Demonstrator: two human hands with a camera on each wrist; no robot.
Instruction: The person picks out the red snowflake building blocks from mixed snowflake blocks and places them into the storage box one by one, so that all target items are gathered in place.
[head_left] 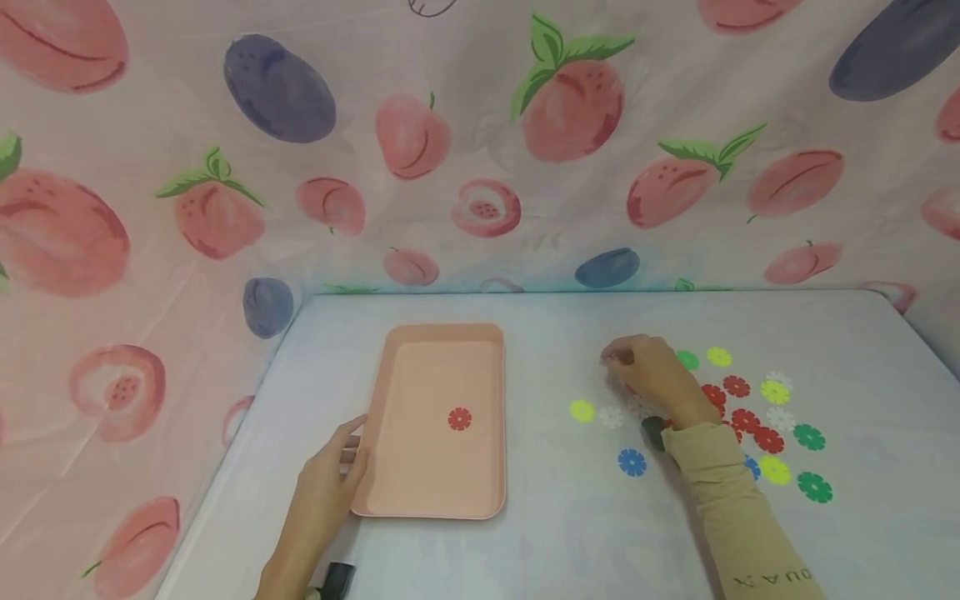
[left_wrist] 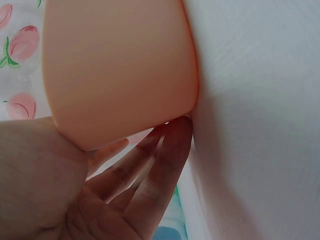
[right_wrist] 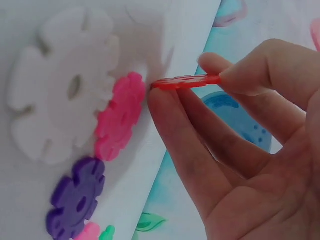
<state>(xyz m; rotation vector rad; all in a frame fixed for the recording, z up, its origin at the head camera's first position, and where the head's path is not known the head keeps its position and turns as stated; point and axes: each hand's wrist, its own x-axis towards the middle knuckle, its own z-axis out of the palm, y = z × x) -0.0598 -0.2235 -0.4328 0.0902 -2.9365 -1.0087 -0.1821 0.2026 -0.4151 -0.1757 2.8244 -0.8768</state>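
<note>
A pink rectangular tray (head_left: 420, 375) lies left of centre on the white table, with one red notched plastic disc (head_left: 460, 418) inside it. My left hand (head_left: 322, 483) holds the tray's left edge; in the left wrist view its fingertips touch the tray's outer side low down, and the thumb is hidden behind the tray. To the right, my right hand (head_left: 656, 375) is raised over the scattered discs. Thumb and fingers pinch another red notched disc (right_wrist: 185, 81) by its edges, seen edge-on in the right wrist view. Below it lie a white disc (right_wrist: 62, 95), a pink one (right_wrist: 120, 117) and a purple one (right_wrist: 76, 197).
Several notched discs surround the right forearm: a blue one (head_left: 632, 462), a yellow one (head_left: 582, 411), red ones (head_left: 768, 439) and green ones (head_left: 814, 487). The forearm hides part of this group. A fruit-print cloth (head_left: 480, 150) hangs behind the table's far edge.
</note>
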